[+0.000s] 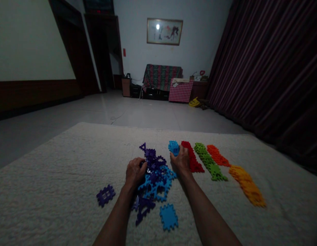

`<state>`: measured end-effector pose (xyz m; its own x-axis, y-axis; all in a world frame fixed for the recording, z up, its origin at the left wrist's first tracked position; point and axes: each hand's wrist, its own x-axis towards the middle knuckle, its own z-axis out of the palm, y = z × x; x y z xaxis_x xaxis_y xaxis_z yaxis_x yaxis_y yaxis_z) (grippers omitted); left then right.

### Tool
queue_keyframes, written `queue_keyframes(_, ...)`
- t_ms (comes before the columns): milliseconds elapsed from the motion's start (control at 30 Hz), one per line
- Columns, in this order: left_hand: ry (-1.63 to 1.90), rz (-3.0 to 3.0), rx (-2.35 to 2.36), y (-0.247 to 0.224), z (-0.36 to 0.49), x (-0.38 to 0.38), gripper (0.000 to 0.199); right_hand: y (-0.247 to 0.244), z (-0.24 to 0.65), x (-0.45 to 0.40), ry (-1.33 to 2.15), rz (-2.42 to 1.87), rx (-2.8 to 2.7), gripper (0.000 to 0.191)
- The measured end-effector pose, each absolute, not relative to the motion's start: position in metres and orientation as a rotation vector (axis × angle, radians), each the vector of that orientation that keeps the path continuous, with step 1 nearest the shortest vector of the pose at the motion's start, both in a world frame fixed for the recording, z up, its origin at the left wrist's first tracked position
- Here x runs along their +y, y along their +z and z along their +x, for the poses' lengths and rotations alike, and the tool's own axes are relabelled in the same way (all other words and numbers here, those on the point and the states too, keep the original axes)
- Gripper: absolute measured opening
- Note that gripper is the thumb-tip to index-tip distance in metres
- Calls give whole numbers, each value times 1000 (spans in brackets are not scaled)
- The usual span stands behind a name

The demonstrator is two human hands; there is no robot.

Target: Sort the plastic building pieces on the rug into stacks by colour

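My right hand point(182, 160) is closed at the edge of a light blue interlocking tile point(173, 146), which lies in a short row beside the red tiles. At the left side of a loose pile, my left hand point(136, 170) has its fingers curled in against the purple interlocking tiles point(151, 155); what is between them is hidden. Light blue tiles point(158, 189) lie mixed with the purple ones between my forearms. Apart from the pile are a purple window tile point(106, 195) on the left and a square blue tile point(169, 216) nearer me.
To the right lie rows of red tiles point(191, 158), green tiles point(209, 162), orange tiles point(217, 155) and yellow-orange tiles point(247, 184). All rest on a pale fleecy mat point(58, 184). Beyond it are a tiled floor point(148, 114) and a cloth-covered cabinet point(181, 91); a dark curtain point(263, 68) hangs right.
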<state>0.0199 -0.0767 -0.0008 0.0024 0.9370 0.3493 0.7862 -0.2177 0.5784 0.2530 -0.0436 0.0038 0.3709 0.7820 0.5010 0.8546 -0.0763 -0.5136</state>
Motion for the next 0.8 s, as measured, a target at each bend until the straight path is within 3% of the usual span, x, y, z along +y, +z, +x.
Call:
queue_keyframes(167, 1017, 2034, 1815, 0, 20, -77, 21, 5, 254, -46, -118, -1811, -1412, 55)
queue_keyframes(567, 1105, 1795, 1736, 7, 17, -75, 28, 1, 239, -109, 211, -1452, -1652, 30)
queue_keyframes(800, 1069, 1770, 1720, 2, 12, -67, 26, 9, 237, -127, 254, -1600, -1859, 25)
